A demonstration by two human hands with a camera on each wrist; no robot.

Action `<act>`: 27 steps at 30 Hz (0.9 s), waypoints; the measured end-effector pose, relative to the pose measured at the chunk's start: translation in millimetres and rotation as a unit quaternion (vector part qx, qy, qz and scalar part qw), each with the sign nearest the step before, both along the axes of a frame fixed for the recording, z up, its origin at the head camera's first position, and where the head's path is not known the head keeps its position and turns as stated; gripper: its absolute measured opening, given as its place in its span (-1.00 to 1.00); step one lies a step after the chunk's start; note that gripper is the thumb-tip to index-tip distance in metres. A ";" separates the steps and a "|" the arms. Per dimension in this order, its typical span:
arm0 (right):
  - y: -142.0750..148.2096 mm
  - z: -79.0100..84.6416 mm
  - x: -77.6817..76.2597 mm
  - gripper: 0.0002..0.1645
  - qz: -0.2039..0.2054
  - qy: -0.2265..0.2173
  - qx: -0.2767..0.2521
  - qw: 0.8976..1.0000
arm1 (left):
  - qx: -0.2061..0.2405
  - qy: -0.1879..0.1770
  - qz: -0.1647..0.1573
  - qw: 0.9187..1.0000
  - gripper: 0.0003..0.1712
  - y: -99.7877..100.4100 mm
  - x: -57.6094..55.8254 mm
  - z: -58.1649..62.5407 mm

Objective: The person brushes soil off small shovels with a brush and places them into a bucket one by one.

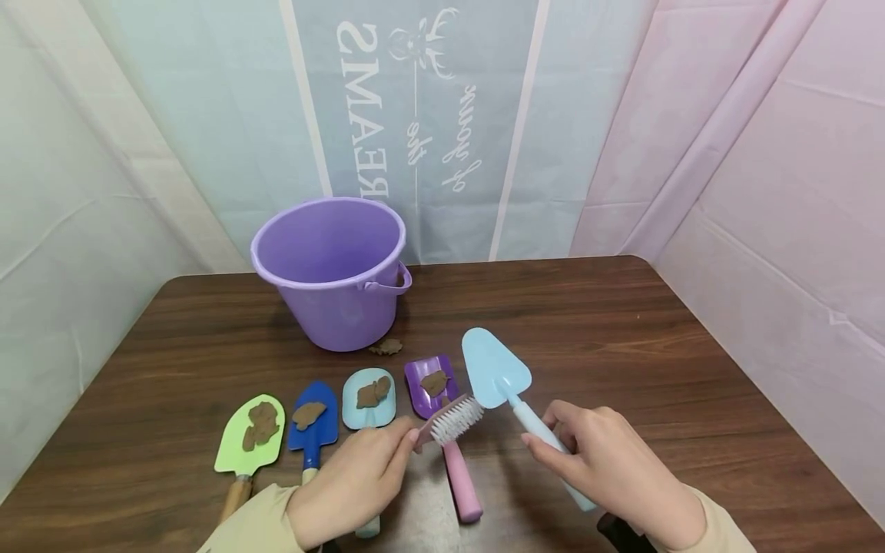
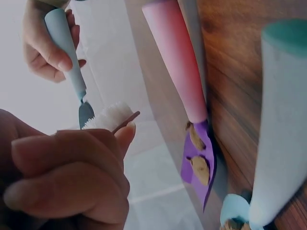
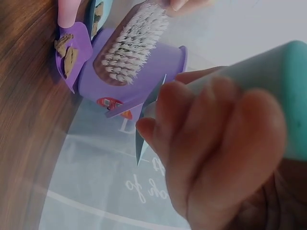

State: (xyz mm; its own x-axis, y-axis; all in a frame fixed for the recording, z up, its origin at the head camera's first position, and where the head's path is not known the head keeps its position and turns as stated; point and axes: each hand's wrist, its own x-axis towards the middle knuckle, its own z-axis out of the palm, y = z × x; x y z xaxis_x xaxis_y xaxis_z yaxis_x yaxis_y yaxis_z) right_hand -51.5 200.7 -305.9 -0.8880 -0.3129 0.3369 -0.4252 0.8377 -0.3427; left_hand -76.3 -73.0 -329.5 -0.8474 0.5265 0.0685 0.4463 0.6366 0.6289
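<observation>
My left hand pinches a scrub brush by one end, its white bristles turned to the right. In my right hand is a light blue trowel, gripped round its pale handle, with the blade pointing up and to the left. The brush lies close to the trowel's blade; whether they touch I cannot tell. In the right wrist view the bristles face the camera. Below the brush rests a purple shovel with a pink handle, holding brown clumps.
A purple bucket stands at the back left, with a brown clump beside its base. To the left lie a green trowel, a dark blue trowel and a light blue shovel, each bearing brown clumps. Cloth curtains surround the table.
</observation>
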 end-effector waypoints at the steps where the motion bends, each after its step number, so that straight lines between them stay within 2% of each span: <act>1: -0.6 0.8 -0.3 -0.72 -0.002 0.000 0.001 1.000 | -0.003 -0.001 0.010 1.000 -0.68 -1.6 0.4 0.2; 9: -3.1 6.6 -2.1 -0.70 -0.011 -0.001 0.009 1.000 | -0.023 0.007 0.073 0.997 -0.62 -14.9 2.3 1.9; 16: -4.5 8.9 -5.8 -0.70 -0.001 0.000 0.002 1.000 | -0.038 0.011 0.135 0.990 -0.66 -25.3 4.9 5.2; 22: -6.8 13.1 -10.8 -0.72 0.016 -0.001 -0.019 1.000 | -0.048 0.008 0.162 0.986 -0.69 -33.2 8.7 7.3; 27: -9.5 19.5 -17.3 -0.75 0.015 0.001 -0.035 0.999 | -0.039 -0.009 0.166 0.985 -0.69 -38.9 8.8 6.4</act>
